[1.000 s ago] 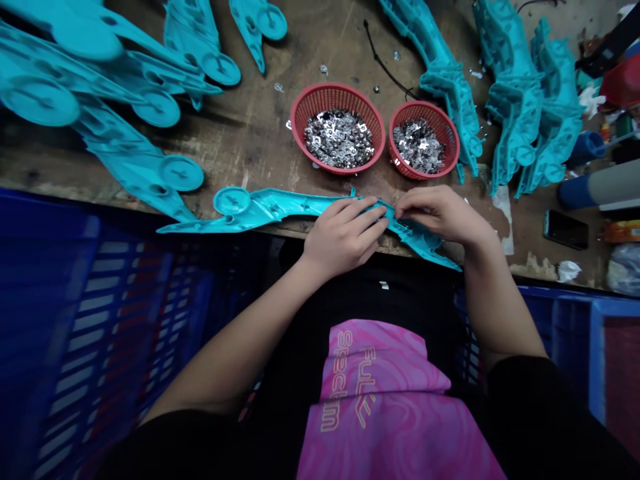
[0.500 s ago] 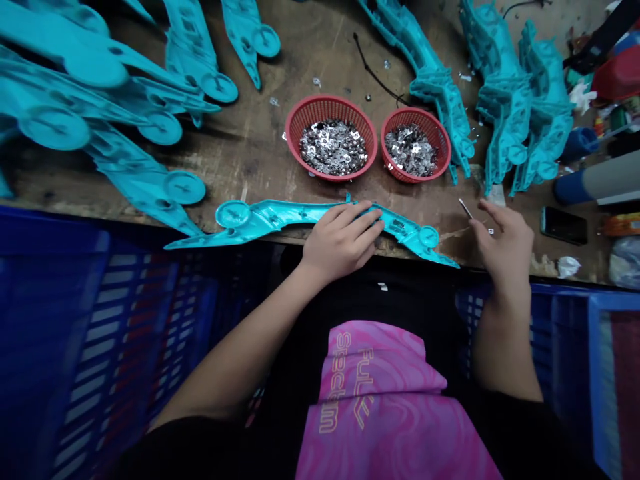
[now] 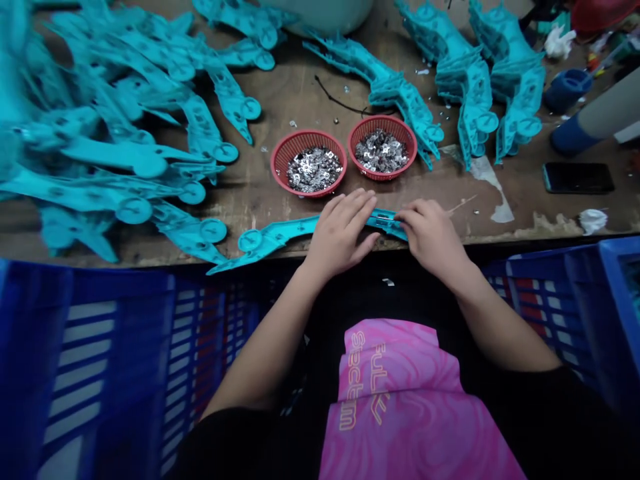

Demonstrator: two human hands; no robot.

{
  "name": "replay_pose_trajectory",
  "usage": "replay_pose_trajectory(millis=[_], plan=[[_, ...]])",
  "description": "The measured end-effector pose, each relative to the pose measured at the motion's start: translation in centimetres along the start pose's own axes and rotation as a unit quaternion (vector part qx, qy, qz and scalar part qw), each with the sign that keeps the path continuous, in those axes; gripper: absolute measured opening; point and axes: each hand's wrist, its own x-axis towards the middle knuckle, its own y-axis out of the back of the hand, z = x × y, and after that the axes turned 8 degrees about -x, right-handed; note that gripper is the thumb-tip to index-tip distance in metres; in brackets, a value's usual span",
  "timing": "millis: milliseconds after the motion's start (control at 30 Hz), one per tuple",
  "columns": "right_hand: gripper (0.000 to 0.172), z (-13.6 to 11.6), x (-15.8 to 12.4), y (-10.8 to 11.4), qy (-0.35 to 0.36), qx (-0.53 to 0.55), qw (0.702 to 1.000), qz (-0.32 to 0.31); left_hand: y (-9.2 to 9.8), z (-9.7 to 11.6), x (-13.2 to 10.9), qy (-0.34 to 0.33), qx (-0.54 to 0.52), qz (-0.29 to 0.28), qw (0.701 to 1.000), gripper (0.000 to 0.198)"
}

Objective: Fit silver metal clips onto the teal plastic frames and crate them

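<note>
A long, curved turquoise plastic part [image 3: 285,233] lies along the table's front edge, with a round disc near its left end. My left hand [image 3: 340,230] rests flat across its middle, fingers stretched out and thumb apart. Just right of it, my right hand [image 3: 433,233] is closed in a pinch over the part and hides its right end. A thin, shiny metal piece [image 3: 385,217] shows at the right fingertips, over a slot in the part. How far the fingers wrap around that piece is hard to see.
Two red baskets, left [image 3: 275,163] and right [image 3: 413,143], hold small metal clips behind my hands. Turquoise parts [image 3: 135,160] are heaped at left; more [image 3: 467,93] stand at back right. A phone [image 3: 577,178] lies at right. Blue crates [image 3: 120,287] flank my lap.
My right hand has moved left from beside the part onto it, and its fingers have closed. The thin metal piece has come along. My left hand stays on the part; the camera view has shifted.
</note>
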Motion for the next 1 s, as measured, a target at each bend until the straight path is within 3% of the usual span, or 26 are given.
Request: replay_pose_trajectory(millis=[100, 300, 467, 800, 933, 1000], plan=[[0.035, -0.3, 0.3, -0.9, -0.013, -0.021, 0.999, -0.027, -0.7, -0.7, 0.4, 0.012, 0.008, -0.035, 0.999, 0.057], [0.036, 0.5, 0.7, -0.4, -0.02, -0.004, 1.0, -0.012, -1.2, -1.1, 0.0, 0.011, 0.011, -0.017, 1.0, 0.066], [0.038, 1.2, 1.1, -0.8, 0.0, 0.001, 1.0, -0.031, -1.2, -0.9, 0.2, 0.019, 0.029, -0.038, 0.999, 0.059], [0.037, 1.5, 0.8, -2.1, 0.0, -0.003, 1.0, 0.02, -1.5, -0.8, 0.6, 0.039, 0.028, -0.04, 0.998, 0.056], [0.03, 2.6, 0.7, -1.4, -0.02, 0.011, 0.999, 0.023, -1.3, -0.7, 0.6, 0.049, 0.005, -0.02, 0.999, 0.075], [0.025, 3.4, 0.9, -0.9, -0.053, 0.053, 0.996, 0.057, -1.3, -0.6, 0.6, 0.046, 0.003, -0.01, 0.999, 0.072]])
